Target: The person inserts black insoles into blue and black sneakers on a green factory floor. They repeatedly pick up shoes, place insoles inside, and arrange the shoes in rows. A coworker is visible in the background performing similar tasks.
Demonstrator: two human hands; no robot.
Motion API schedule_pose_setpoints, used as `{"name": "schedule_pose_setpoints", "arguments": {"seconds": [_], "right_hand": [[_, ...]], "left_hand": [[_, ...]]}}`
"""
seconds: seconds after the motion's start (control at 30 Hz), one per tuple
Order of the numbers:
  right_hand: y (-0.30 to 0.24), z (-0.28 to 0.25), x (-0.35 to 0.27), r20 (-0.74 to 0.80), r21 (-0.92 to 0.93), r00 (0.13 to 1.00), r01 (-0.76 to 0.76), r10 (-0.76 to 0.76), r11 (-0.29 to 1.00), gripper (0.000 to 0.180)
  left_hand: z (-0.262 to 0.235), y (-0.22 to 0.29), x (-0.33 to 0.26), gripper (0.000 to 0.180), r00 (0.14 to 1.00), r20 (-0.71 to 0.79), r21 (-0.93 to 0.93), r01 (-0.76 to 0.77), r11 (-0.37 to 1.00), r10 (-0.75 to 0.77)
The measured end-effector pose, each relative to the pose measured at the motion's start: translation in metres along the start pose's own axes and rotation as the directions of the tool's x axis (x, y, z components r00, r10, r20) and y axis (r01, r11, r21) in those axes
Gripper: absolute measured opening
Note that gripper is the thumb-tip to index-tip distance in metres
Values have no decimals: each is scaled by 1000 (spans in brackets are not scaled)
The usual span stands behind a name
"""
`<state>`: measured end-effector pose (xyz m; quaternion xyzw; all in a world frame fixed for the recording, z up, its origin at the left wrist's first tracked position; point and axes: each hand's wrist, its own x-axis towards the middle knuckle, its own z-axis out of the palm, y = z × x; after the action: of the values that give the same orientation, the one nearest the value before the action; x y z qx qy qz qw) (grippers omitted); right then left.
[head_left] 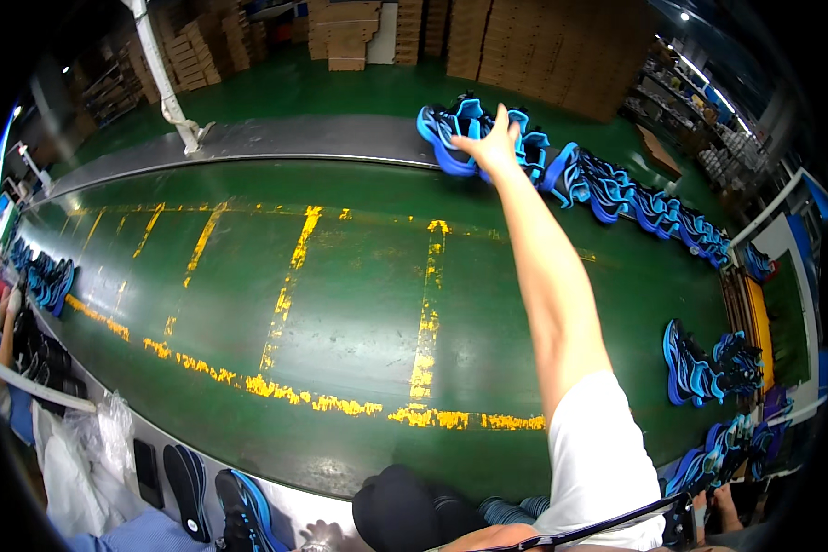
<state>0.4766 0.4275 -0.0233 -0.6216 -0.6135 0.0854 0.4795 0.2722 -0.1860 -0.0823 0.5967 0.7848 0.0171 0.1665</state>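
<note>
My right hand (493, 147) reaches far out over the green belt, its arm stretched up from the lower right. The thumb and fingers are spread apart and lie over a black-and-blue sneaker (443, 138) at the near end of a long row. Whether the fingertips press on it I cannot tell. More sneakers (607, 189) of the same kind stand close together to the right of the hand, along the grey ledge (285, 138) beyond the belt. My left hand is not in view.
The green belt (359, 304) has worn yellow lines. At its right stand sneakers (690, 368); others (51, 281) sit at the far left. A shoe sole (187, 488), a sneaker (244, 511) and a dark phone-like slab (147, 471) lie on the near edge. Cardboard stacks (543, 55) rise behind.
</note>
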Motion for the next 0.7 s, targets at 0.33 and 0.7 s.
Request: {"name": "schedule_pose_setpoints", "arguments": {"seconds": [0.33,0.7], "right_hand": [[15,-43,-80,694,-216,717,283,-57,934,34],[-22,-193,-226,995,49,-97,606,13,794,49]], "left_hand": [[-3,10,1,35,996,-86,-41,-21,999,17],[1,15,-10,43,997,-46,-45,-68,997,66]]}}
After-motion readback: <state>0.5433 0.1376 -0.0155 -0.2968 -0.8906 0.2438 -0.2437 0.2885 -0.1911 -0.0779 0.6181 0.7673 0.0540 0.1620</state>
